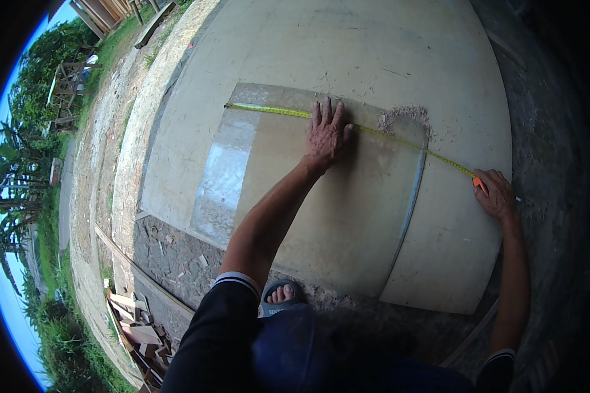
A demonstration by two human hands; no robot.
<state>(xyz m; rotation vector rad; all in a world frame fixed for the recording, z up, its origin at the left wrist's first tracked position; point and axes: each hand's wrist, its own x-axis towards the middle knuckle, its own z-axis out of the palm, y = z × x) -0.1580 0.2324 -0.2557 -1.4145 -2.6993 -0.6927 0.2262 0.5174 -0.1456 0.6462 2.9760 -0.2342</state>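
Note:
A yellow tape stretches across the upper part of a smaller rectangular board, which lies on a larger pale sheet. The tape's hooked end is at that board's left edge. My left hand rests flat on the tape and board, fingers apart. Beyond the board's right edge, my right hand grips the orange-and-black tape measure case, from which the tape runs out. Wood shavings are scattered by the board's upper right corner. A shiny pale band runs down the board's left side.
A long wooden strip and a heap of offcuts lie at the lower left on rough ground. My sandalled foot is just below the sheets. A dirt verge, wooden structure and plants are at the left.

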